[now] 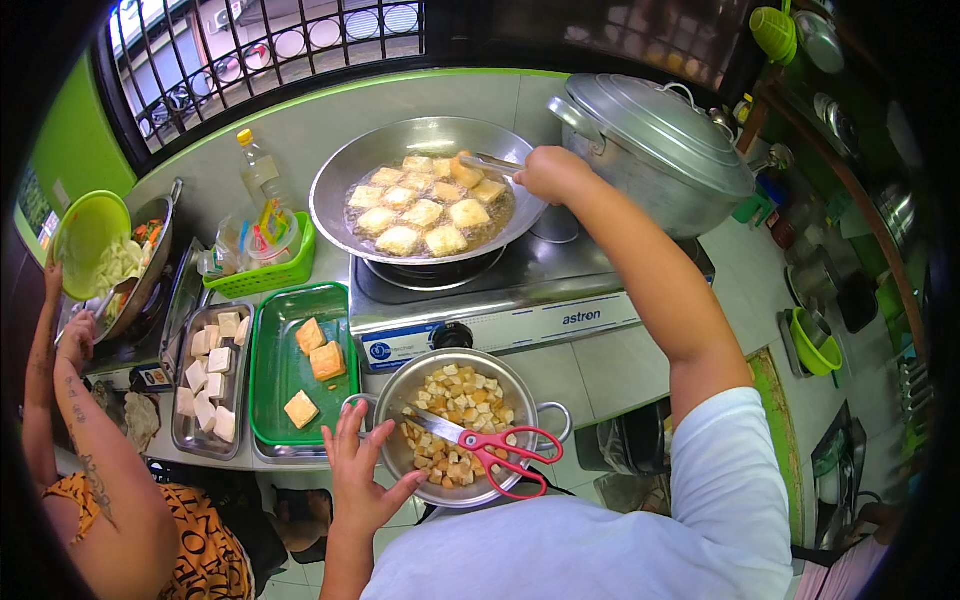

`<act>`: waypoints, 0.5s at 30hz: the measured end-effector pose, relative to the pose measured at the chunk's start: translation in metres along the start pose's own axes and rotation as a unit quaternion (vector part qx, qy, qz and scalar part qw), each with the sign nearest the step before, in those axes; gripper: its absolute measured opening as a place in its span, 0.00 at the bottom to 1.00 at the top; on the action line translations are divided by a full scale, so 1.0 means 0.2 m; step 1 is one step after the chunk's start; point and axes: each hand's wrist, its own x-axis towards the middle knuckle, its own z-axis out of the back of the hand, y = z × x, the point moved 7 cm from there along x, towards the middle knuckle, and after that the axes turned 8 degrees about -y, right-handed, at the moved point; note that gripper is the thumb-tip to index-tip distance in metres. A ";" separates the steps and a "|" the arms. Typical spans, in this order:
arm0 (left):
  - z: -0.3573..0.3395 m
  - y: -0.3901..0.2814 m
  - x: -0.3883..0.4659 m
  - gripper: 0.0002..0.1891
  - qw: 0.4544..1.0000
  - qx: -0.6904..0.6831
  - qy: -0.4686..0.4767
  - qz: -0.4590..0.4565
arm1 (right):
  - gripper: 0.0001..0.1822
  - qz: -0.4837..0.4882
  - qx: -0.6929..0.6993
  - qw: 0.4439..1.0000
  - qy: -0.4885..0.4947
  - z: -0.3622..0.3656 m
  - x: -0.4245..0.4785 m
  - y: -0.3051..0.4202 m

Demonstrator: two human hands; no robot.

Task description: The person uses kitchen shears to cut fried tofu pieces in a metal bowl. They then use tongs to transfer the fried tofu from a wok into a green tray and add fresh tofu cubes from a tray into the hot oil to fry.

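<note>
My right hand (553, 174) grips metal tongs (491, 162) over a large metal wok (334, 169). The tongs' tips are at a golden block of tofu (466, 174) near the wok's far right side. Several more tofu pieces (423, 213) sit in bubbling oil, pale to light gold. With fingers spread, my left hand (366, 457) is beside the left handle of a steel pot (390, 382); whether it touches the pot I cannot tell. Diced fried tofu (457, 390) lies inside, and red-handled scissors (480, 442) rest across it.
Left are a green tray (270, 360) with three fried tofu blocks and a steel tray (180, 439) of white tofu. A co-worker's hand (77, 337) holds a utensil at another wok (161, 232). The gas stove (510, 330) bears the wok; a lidded aluminium pot (645, 169) stands right.
</note>
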 end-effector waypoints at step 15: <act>0.06 0.06 -0.03 0.30 0.997 -0.042 -0.068 0.000 | 0.19 0.029 -0.141 0.988 0.058 0.11 -0.09 0.07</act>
